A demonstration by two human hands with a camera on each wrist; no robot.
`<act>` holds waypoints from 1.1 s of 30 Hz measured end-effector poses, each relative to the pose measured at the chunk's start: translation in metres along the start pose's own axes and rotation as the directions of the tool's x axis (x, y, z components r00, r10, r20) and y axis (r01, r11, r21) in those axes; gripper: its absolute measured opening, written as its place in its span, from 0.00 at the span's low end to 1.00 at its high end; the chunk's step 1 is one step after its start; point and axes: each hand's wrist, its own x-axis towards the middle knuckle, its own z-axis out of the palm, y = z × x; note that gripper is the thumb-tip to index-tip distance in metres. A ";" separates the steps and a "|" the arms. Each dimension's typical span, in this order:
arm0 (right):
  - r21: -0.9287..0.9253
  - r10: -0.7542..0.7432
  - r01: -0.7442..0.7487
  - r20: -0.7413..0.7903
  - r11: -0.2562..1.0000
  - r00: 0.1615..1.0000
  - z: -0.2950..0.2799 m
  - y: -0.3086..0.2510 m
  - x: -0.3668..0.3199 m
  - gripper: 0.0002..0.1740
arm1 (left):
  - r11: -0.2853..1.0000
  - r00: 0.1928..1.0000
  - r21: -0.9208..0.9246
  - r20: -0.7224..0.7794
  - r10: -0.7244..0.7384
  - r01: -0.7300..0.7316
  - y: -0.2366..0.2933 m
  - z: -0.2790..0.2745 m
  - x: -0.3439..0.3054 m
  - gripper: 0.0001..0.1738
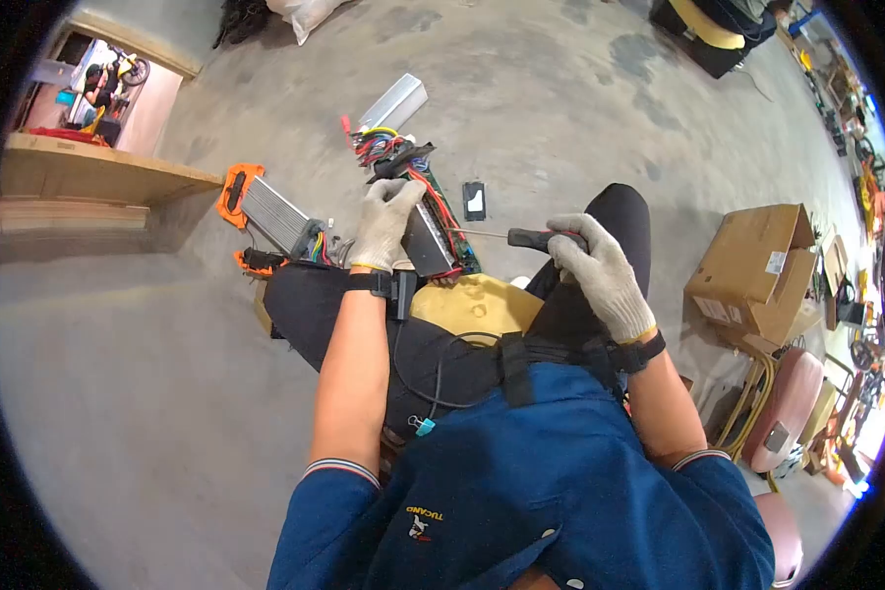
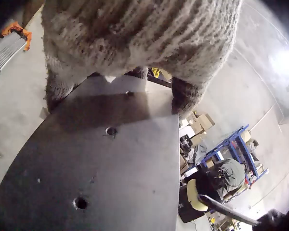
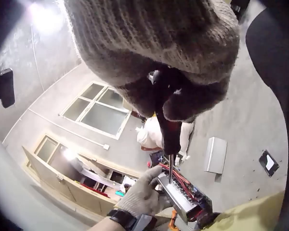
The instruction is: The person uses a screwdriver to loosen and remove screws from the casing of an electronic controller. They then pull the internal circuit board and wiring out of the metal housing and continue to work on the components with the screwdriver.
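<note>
We judge ourselves about midway: our left hand grips the controller, its wires already bared, while our right hand, just to its right, clasps the screwdriver with the tip against the controller's side, so the work there seems unfinished.

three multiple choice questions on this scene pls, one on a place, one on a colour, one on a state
1. Where is the screwdriver? A in the right hand B on the floor C inside a box
2. What colour is the end cap on the finned controller lying on the floor? A blue B orange C white
3. The left hand is A lying flat on the floor B gripping the wired controller C hanging idle
Answers: A, its fingers curl round the black handle; B, an orange cap shows at its end; B, its fingers wrap the controller's body.
</note>
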 end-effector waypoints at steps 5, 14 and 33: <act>-0.089 -0.021 0.016 -0.054 0.996 0.998 0.008 -0.005 0.007 0.23 | 0.995 0.998 -0.093 0.065 -0.025 0.031 -0.022 0.006 0.014 0.30; -0.076 -0.014 0.012 -0.024 0.997 1.000 0.010 0.000 0.014 0.23 | 0.997 0.992 -0.071 0.123 0.001 0.008 -0.021 0.007 0.013 0.25; -0.071 0.056 -0.058 -0.032 0.996 0.998 0.015 -0.016 0.021 0.23 | 0.997 0.990 0.028 0.124 0.069 -0.073 -0.006 0.012 -0.001 0.29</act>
